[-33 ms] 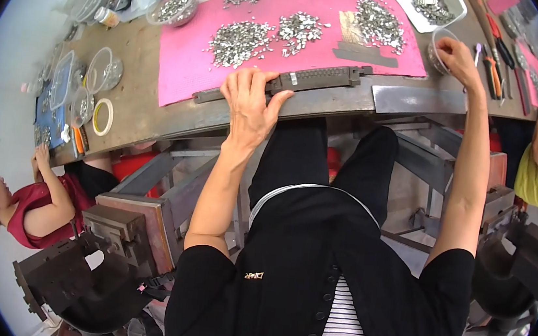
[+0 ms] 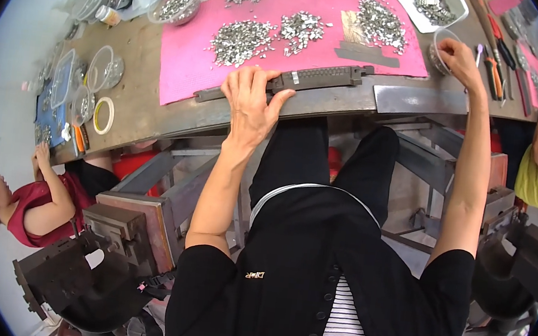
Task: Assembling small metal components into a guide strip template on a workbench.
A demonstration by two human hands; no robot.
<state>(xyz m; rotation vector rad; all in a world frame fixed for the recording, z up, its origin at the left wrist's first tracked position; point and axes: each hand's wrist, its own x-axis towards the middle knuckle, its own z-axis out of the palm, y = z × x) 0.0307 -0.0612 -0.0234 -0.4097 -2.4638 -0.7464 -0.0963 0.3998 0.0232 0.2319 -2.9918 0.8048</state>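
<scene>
My left hand (image 2: 249, 105) grips the left part of a long dark metal bar-shaped jig (image 2: 321, 77), its fingers over the top and its thumb along the near side. The jig lies along the table's front edge, with a row of small notches and one shiny piece on it. At the right, my right hand (image 2: 458, 60) dips into a small clear plastic cup (image 2: 441, 35). Its fingers are curled together, and their tips are partly hidden, so what they pinch cannot be made out. Piles of small silver metal pieces (image 2: 241, 42) cover a pink mat (image 2: 187, 74) beyond the jig.
A bare metal plate (image 2: 413, 102) lies at the table edge. Right of the cup are pliers (image 2: 492, 77) and a white tray (image 2: 458, 17) of metal parts. Clear tubs (image 2: 190, 12) stand at the left, near a tape roll (image 2: 103, 116). Co-workers sit at both sides.
</scene>
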